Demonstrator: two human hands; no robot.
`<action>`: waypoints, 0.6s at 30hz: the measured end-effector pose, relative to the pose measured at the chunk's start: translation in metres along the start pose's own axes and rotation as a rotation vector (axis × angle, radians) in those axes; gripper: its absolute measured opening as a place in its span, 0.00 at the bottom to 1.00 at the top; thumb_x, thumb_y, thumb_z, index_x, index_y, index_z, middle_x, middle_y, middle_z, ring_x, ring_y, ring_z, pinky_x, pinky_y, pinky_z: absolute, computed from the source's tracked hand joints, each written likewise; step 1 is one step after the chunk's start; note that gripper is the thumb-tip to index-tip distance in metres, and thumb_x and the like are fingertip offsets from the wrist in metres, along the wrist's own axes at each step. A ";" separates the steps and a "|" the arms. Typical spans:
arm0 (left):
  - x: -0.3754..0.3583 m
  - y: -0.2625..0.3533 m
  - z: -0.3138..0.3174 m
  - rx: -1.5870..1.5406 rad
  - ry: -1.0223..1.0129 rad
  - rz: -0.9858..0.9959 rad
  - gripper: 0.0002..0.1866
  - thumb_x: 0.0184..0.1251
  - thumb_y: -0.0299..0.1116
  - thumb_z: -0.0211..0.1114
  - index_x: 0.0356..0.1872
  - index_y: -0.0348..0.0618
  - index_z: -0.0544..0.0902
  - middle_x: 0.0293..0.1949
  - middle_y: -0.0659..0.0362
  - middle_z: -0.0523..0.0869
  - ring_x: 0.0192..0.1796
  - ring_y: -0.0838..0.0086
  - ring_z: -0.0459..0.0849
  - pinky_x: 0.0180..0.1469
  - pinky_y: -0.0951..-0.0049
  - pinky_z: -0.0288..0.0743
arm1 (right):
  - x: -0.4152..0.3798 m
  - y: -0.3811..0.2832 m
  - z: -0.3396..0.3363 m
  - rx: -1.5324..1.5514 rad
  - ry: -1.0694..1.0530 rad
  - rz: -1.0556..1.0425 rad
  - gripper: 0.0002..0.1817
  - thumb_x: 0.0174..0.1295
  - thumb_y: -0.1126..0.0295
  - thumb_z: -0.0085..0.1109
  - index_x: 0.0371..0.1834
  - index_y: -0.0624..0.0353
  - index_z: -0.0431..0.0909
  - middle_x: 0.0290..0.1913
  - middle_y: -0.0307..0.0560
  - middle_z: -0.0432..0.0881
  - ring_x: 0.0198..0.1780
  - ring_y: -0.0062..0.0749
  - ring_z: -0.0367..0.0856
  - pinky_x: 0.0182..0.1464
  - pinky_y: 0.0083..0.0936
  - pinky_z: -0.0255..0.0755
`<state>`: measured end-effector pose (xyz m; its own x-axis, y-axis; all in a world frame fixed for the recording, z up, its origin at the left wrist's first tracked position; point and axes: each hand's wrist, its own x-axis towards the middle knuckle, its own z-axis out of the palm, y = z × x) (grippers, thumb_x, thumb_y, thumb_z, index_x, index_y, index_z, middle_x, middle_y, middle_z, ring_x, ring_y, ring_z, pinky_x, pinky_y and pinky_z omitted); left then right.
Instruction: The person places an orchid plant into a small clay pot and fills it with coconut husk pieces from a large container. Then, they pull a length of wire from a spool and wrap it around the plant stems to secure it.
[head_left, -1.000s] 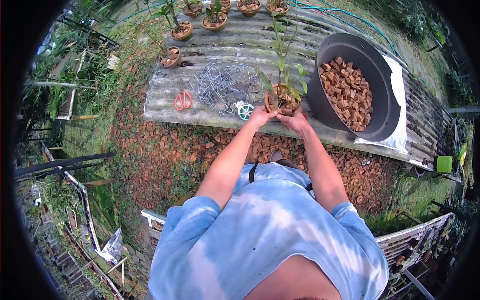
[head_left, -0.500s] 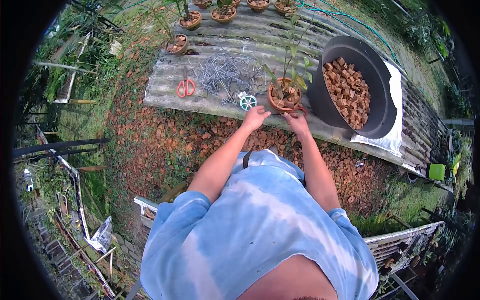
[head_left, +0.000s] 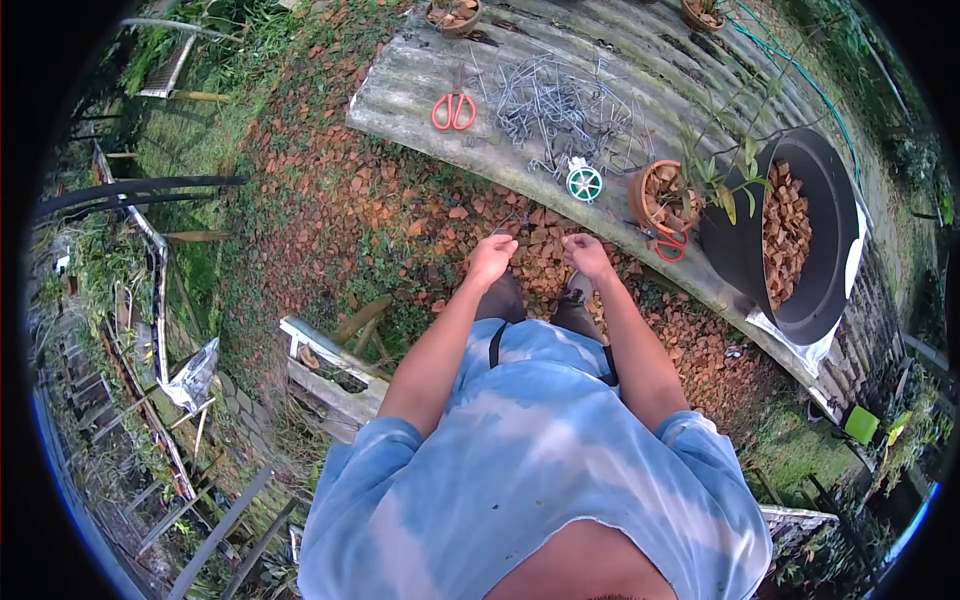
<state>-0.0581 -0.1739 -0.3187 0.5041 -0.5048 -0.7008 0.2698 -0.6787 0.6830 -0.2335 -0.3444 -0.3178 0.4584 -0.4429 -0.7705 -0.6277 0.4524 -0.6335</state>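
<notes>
My left hand (head_left: 491,258) and my right hand (head_left: 588,256) are held in front of my waist, a short gap apart, off the edge of the corrugated table. Both have thumb and fingers pinched together; anything between them is too thin to make out. Beyond them on the table sits a green-and-white reel of garden wire (head_left: 584,183). To its right stands a clay pot (head_left: 655,199) with brick pieces and a leafy plant leaning right. Red-handled pliers or cutters (head_left: 667,246) lie against that pot's near side, and their working end is partly hidden.
Red-handled scissors (head_left: 454,110) and a heap of bent metal wires (head_left: 560,100) lie on the corrugated table (head_left: 400,105). A large black tub (head_left: 828,235) of brick chunks (head_left: 786,235) stands on a white sack at right. Brick rubble covers the ground below.
Both hands have drawn back from the table edge beside the pot and reel toward my body. My view has turned, so the table things appear farther right and tilted.
</notes>
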 end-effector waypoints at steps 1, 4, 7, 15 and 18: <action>0.001 0.005 -0.003 -0.004 -0.011 0.015 0.23 0.73 0.39 0.69 0.62 0.34 0.83 0.56 0.49 0.89 0.57 0.66 0.88 0.62 0.69 0.78 | 0.007 0.001 0.005 -0.035 0.084 -0.050 0.23 0.72 0.54 0.66 0.59 0.61 0.79 0.47 0.42 0.84 0.46 0.26 0.83 0.48 0.25 0.79; 0.014 0.023 -0.008 0.042 -0.067 0.093 0.22 0.73 0.39 0.69 0.60 0.34 0.84 0.54 0.48 0.90 0.56 0.64 0.88 0.61 0.67 0.79 | 0.024 0.002 0.014 -0.165 0.395 -0.203 0.28 0.68 0.57 0.69 0.63 0.65 0.75 0.50 0.51 0.84 0.49 0.41 0.84 0.54 0.35 0.79; 0.044 0.033 -0.013 0.100 -0.112 0.121 0.21 0.74 0.39 0.69 0.60 0.36 0.84 0.53 0.50 0.90 0.54 0.66 0.88 0.57 0.69 0.79 | 0.050 -0.010 0.009 -0.469 0.699 -0.383 0.38 0.63 0.59 0.73 0.72 0.65 0.67 0.63 0.63 0.76 0.61 0.55 0.80 0.64 0.43 0.75; 0.066 0.086 -0.047 0.075 -0.137 0.163 0.21 0.77 0.37 0.66 0.64 0.36 0.82 0.55 0.52 0.89 0.53 0.72 0.87 0.53 0.71 0.80 | 0.084 -0.078 0.010 -0.542 0.651 -0.125 0.56 0.52 0.58 0.81 0.81 0.50 0.52 0.74 0.62 0.61 0.73 0.66 0.64 0.72 0.51 0.68; 0.070 0.073 -0.061 0.104 -0.116 0.197 0.21 0.77 0.36 0.66 0.64 0.35 0.81 0.55 0.53 0.89 0.51 0.74 0.87 0.53 0.72 0.80 | 0.089 -0.080 0.005 -0.620 0.668 -0.081 0.51 0.52 0.58 0.81 0.76 0.52 0.58 0.73 0.60 0.63 0.73 0.64 0.65 0.71 0.51 0.70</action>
<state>0.0467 -0.2266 -0.3053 0.4398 -0.6864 -0.5791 0.0863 -0.6096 0.7880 -0.1389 -0.4167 -0.3360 0.1774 -0.8985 -0.4016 -0.9233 -0.0108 -0.3839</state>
